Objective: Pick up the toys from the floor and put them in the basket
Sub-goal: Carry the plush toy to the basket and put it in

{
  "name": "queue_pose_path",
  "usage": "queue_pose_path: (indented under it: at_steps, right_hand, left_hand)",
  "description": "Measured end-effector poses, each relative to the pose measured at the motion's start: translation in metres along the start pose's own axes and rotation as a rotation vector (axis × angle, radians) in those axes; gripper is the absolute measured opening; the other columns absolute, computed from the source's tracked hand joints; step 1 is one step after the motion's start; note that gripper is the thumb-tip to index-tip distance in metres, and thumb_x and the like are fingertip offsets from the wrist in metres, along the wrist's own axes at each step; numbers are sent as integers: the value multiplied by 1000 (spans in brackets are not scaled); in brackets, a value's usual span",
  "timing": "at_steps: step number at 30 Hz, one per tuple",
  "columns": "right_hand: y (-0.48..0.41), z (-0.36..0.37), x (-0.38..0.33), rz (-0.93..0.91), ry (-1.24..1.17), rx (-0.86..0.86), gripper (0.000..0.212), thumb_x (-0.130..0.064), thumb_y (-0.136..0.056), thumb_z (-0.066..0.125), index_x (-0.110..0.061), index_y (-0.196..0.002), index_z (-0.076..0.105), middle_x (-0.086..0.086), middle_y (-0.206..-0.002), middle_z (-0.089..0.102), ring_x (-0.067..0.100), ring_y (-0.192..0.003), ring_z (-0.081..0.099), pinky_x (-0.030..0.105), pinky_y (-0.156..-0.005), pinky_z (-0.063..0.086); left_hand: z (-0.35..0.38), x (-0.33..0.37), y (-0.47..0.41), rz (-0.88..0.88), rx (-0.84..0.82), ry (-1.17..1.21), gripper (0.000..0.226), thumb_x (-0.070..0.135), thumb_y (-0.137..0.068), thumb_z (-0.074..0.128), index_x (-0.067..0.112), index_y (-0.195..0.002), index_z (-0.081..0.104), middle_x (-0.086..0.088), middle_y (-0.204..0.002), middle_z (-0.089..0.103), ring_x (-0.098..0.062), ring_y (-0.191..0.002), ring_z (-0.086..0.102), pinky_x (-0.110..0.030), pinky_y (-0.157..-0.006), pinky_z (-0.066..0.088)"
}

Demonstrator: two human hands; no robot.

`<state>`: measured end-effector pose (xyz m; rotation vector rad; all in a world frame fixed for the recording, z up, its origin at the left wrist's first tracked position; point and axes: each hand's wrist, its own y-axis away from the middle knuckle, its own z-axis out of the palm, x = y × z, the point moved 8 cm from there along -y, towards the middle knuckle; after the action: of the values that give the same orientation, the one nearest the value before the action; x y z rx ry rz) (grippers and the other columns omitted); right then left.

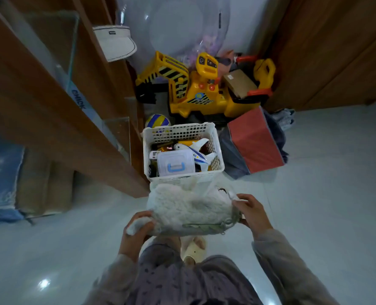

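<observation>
A white fluffy plush toy is held level between both hands, just in front of the near rim of the white plastic basket. My left hand grips its left end. My right hand grips its right end, near a small dark mark on the fur. Inside the basket lie a white toy airplane, a clear lidded box with a blue handle and several darker toys.
A large yellow ride-on excavator stands behind the basket. A striped ball sits at its far left corner, a red box on dark cloth to its right. Wooden shelving runs along the left. Pale tiled floor lies around.
</observation>
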<state>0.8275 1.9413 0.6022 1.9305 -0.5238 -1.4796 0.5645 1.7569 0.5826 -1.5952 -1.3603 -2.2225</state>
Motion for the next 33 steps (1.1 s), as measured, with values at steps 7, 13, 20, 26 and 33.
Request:
queue_pose_path:
  at_steps: [7, 13, 20, 26, 33]
  right_hand:
    - [-52, 10, -35, 54, 2, 24, 6, -4, -88, 56, -7, -94, 54, 7, -78, 56, 22, -70, 52, 32, -62, 48]
    - [-95, 23, -69, 58, 51, 25, 7, -5, -89, 55, -6, -95, 54, 7, -84, 57, 27, -84, 53, 42, -75, 51]
    - [-157, 43, -92, 24, 192, 58, 8, -5, -87, 57, -8, -94, 57, 13, -93, 58, 26, -81, 53, 43, -81, 49]
    - [-237, 72, -78, 113, 269, -14, 9, -6, -85, 59, -12, -90, 56, 13, -95, 58, 27, -82, 52, 43, -83, 48]
    - [-345, 131, -19, 235, 313, -125, 12, -6, -87, 57, -16, -82, 53, 9, -90, 55, 26, -91, 51, 36, -76, 44]
  left_hand:
    - [27, 39, -59, -69, 2, -50, 23, -12, -85, 54, 9, -89, 61, -8, -97, 62, -23, -80, 57, -23, -60, 55]
    - [44, 72, -111, -120, -34, -78, 24, -12, -83, 56, 10, -90, 61, -10, -96, 62, -23, -78, 59, -18, -54, 55]
    - [55, 84, -172, -162, -129, -266, 25, 0, -82, 63, 24, -86, 58, -3, -88, 61, -20, -84, 58, -25, -65, 51]
    - [54, 50, -238, -228, -47, -273, 24, -7, -77, 64, 15, -86, 58, -6, -89, 58, -22, -88, 54, -29, -71, 49]
    - [37, -25, -328, -324, 243, -289, 37, -21, -80, 52, -11, -115, 57, -10, -104, 52, -23, -97, 48, -17, -56, 51]
